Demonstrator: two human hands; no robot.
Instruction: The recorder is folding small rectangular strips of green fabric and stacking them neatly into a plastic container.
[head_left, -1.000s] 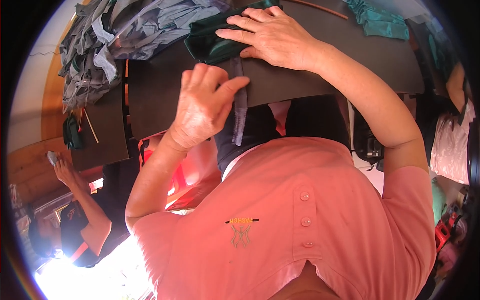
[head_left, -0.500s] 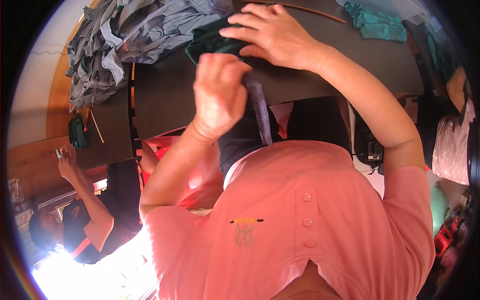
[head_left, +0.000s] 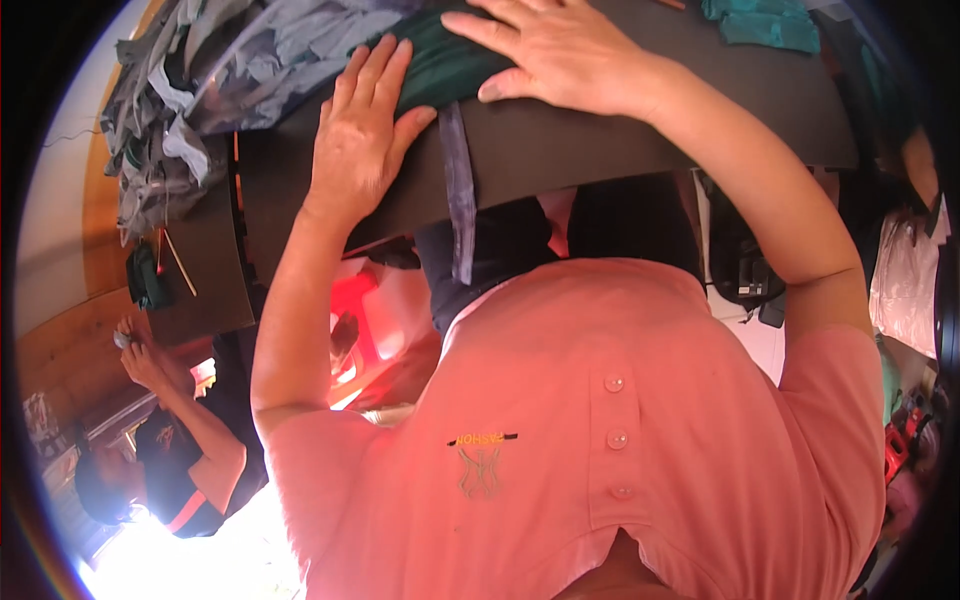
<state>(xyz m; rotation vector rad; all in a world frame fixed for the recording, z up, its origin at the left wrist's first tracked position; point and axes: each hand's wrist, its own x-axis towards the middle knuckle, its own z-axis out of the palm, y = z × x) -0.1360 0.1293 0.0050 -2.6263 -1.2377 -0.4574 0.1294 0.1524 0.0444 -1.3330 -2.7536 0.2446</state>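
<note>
A dark green piece of cloth (head_left: pixel 448 65) lies on the dark tabletop in front of me. My left hand (head_left: pixel 352 150) rests with fingers stretched on its left side, thumb apart. On the other side my right hand (head_left: pixel 570 60) is spread, fingers and thumb at the cloth's right edge; its upper part is cut off by the frame. From under the cloth's near edge a narrow grey-purple strip (head_left: pixel 457 180) hangs down over the table's front edge. Neither hand grips anything.
A large heap of grey cloth pieces (head_left: pixel 190 110) lies at the left. Folded teal cloth (head_left: pixel 768 28) sits at the far right of the table (head_left: pixel 620 145). At left, a person (head_left: pixel 190 450) works by a dark green bundle (head_left: pixel 148 278) and a thin stick (head_left: pixel 180 262).
My left hand has gone from a closed, blurred fist near the strip to lying flat on the cloth, further left. The strip now hangs further left, and the green cloth is spread wider.
</note>
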